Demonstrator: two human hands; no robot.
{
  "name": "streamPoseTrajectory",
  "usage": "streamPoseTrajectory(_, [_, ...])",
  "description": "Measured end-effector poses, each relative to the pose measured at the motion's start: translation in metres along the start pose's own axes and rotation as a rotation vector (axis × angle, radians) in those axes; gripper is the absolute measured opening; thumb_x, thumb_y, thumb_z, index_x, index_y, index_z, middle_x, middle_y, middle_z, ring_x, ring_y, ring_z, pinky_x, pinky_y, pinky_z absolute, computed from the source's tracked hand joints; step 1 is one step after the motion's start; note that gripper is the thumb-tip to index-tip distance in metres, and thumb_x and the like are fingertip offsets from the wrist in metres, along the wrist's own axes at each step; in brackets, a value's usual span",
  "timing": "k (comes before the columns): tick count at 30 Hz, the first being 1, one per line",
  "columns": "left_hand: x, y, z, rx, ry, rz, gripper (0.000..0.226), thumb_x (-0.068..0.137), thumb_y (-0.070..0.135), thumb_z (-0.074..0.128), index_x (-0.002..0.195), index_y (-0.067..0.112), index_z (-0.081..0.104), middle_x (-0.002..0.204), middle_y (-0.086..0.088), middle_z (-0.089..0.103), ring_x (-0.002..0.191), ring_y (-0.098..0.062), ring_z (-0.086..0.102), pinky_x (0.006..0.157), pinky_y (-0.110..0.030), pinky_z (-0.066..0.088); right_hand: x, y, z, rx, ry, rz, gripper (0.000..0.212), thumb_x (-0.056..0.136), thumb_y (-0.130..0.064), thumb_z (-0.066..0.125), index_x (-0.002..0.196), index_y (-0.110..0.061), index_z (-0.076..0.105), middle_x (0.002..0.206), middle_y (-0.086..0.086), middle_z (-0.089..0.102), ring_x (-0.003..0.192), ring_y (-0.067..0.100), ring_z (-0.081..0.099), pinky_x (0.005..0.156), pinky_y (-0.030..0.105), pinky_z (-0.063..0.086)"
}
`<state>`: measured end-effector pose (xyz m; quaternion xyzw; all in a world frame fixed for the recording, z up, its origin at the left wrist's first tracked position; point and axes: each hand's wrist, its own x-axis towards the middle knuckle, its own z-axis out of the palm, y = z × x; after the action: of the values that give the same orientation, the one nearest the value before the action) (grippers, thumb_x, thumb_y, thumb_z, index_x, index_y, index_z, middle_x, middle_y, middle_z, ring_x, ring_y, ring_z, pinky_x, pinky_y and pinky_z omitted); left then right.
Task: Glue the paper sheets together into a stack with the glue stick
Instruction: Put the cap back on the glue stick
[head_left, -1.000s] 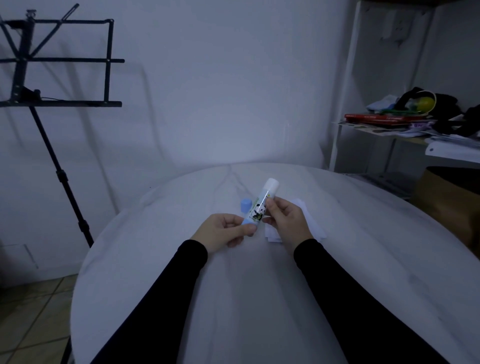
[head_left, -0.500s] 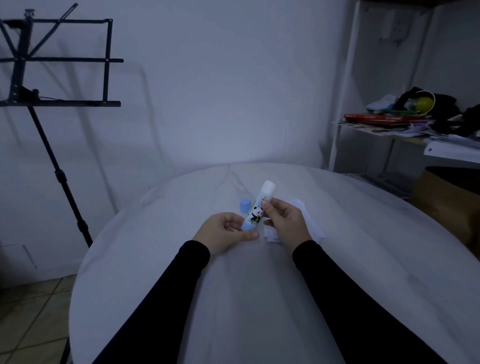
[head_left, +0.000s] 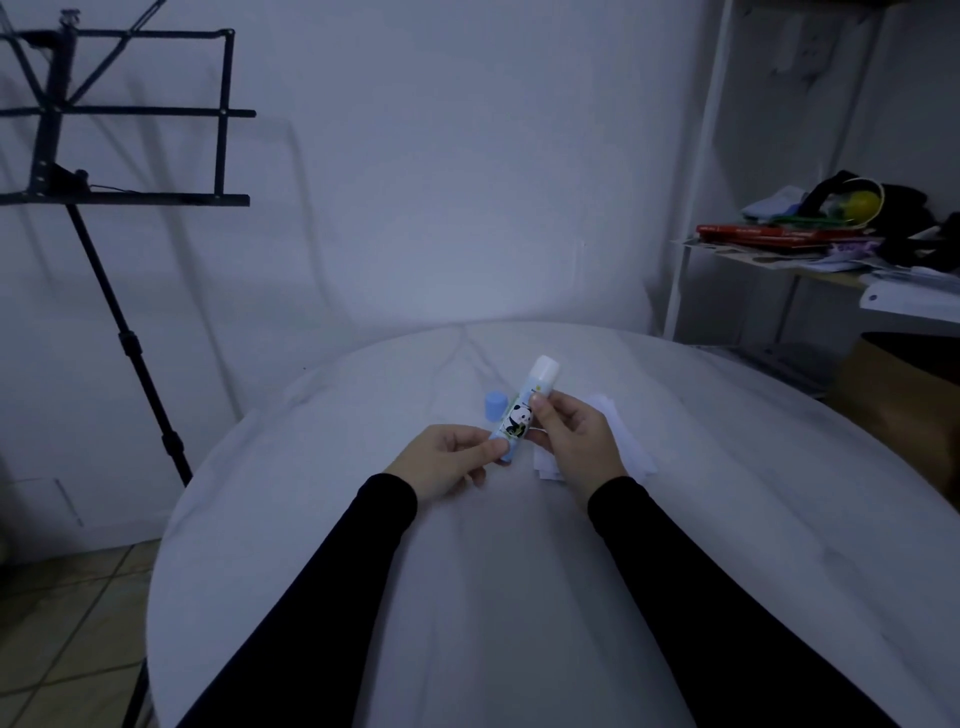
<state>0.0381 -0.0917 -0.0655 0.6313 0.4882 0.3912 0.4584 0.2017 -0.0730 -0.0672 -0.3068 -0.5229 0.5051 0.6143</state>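
Observation:
An uncapped glue stick with a panda label tilts up and to the right above the round white table, its white glue end on top. My left hand pinches its blue base. My right hand grips the middle of the tube. The blue cap stands on the table just behind the stick. A small pile of white paper sheets lies under and to the right of my right hand, partly hidden by it.
A black music stand rises at the left beside the table. A white shelf with books and clutter stands at the right, with a brown box below it. Tiled floor shows at the lower left.
Both hands keep hold of the glue stick. It dipped slightly toward the table half a second ago and is now back up at about its earlier height.

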Motion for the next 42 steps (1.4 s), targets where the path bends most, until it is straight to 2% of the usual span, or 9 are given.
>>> streamPoseTrajectory(4, [0.004, -0.001, 0.006, 0.048, 0.123, 0.078, 0.025, 0.076, 0.024, 0.079, 0.099, 0.019, 0.07, 0.083, 0.006, 0.069, 0.056, -0.004, 0.051, 0.059, -0.016, 0.04, 0.001, 0.003, -0.004, 0.05, 0.02, 0.035, 0.014, 0.093, -0.009, 0.054, 0.093, -0.003, 0.067, 0.092, 0.009, 0.072, 0.084, 0.018, 0.07, 0.074, 0.023, 0.057])
streamPoseTrajectory(10, [0.006, -0.004, 0.002, 0.009, 0.17, 0.061, 0.032, 0.066, 0.015, 0.086, 0.093, 0.011, 0.069, 0.078, 0.001, 0.071, 0.062, -0.006, 0.061, 0.061, -0.016, 0.046, 0.003, 0.008, 0.0, 0.068, 0.022, 0.074, 0.018, 0.09, -0.012, 0.06, 0.103, 0.0, 0.067, 0.1, 0.016, 0.071, 0.09, 0.025, 0.07, 0.077, 0.026, 0.057])
streamPoseTrajectory(15, [0.006, -0.001, 0.0, 0.023, 0.096, 0.036, 0.021, 0.075, 0.018, 0.08, 0.092, 0.013, 0.071, 0.064, 0.004, 0.067, 0.05, -0.002, 0.052, 0.049, -0.011, 0.036, 0.002, 0.006, -0.001, 0.083, 0.022, 0.085, 0.015, 0.09, -0.011, 0.06, 0.098, -0.001, 0.068, 0.095, 0.013, 0.073, 0.087, 0.026, 0.07, 0.077, 0.03, 0.058])
streamPoseTrajectory(19, [0.003, 0.0, -0.004, 0.013, -0.037, 0.054, 0.014, 0.09, 0.018, 0.064, 0.1, 0.01, 0.07, 0.09, -0.006, 0.073, 0.054, -0.006, 0.056, 0.049, -0.015, 0.035, 0.004, 0.005, -0.001, 0.037, 0.024, 0.087, 0.017, 0.089, -0.012, 0.062, 0.1, 0.0, 0.068, 0.097, 0.018, 0.071, 0.088, 0.03, 0.069, 0.079, 0.034, 0.057])
streamPoseTrajectory(23, [0.001, 0.001, -0.003, 0.012, -0.063, 0.034, 0.02, 0.093, 0.021, 0.06, 0.102, 0.005, 0.068, 0.09, -0.001, 0.073, 0.053, -0.005, 0.053, 0.046, -0.016, 0.032, 0.002, 0.005, 0.001, 0.007, 0.028, 0.087, 0.014, 0.089, -0.012, 0.062, 0.097, -0.002, 0.069, 0.095, 0.017, 0.071, 0.087, 0.029, 0.069, 0.078, 0.032, 0.058])
streamPoseTrajectory(27, [0.002, 0.0, -0.001, 0.085, 0.092, 0.068, 0.017, 0.085, 0.023, 0.071, 0.098, 0.013, 0.071, 0.066, 0.012, 0.066, 0.049, 0.002, 0.048, 0.051, -0.011, 0.034, 0.002, 0.002, -0.001, 0.079, 0.042, 0.088, 0.01, 0.09, -0.011, 0.061, 0.092, -0.006, 0.07, 0.092, 0.01, 0.074, 0.087, 0.024, 0.071, 0.074, 0.027, 0.057])
streamPoseTrajectory(31, [0.004, -0.003, -0.001, 0.027, 0.16, 0.065, 0.024, 0.07, 0.02, 0.084, 0.089, 0.013, 0.072, 0.076, 0.001, 0.068, 0.065, -0.01, 0.056, 0.065, -0.02, 0.042, 0.002, 0.001, -0.002, 0.138, 0.054, 0.105, 0.014, 0.088, -0.011, 0.063, 0.097, -0.001, 0.068, 0.096, 0.013, 0.073, 0.091, 0.025, 0.07, 0.075, 0.025, 0.056])
streamPoseTrajectory(38, [0.003, 0.001, 0.0, 0.031, 0.107, 0.089, 0.02, 0.081, 0.013, 0.074, 0.1, 0.006, 0.071, 0.053, 0.016, 0.061, 0.046, 0.007, 0.049, 0.048, -0.005, 0.033, 0.002, -0.001, -0.001, 0.151, 0.039, 0.115, 0.019, 0.088, -0.011, 0.063, 0.101, 0.002, 0.067, 0.103, 0.019, 0.07, 0.092, 0.026, 0.069, 0.072, 0.025, 0.056])
streamPoseTrajectory(42, [0.0, 0.004, 0.0, 0.031, 0.034, 0.062, 0.017, 0.089, 0.015, 0.066, 0.1, 0.004, 0.069, 0.048, 0.015, 0.054, 0.043, 0.004, 0.044, 0.047, -0.01, 0.032, 0.001, -0.003, -0.002, 0.139, 0.008, 0.109, 0.012, 0.089, -0.012, 0.061, 0.094, -0.005, 0.069, 0.096, 0.012, 0.073, 0.089, 0.023, 0.07, 0.074, 0.025, 0.056])
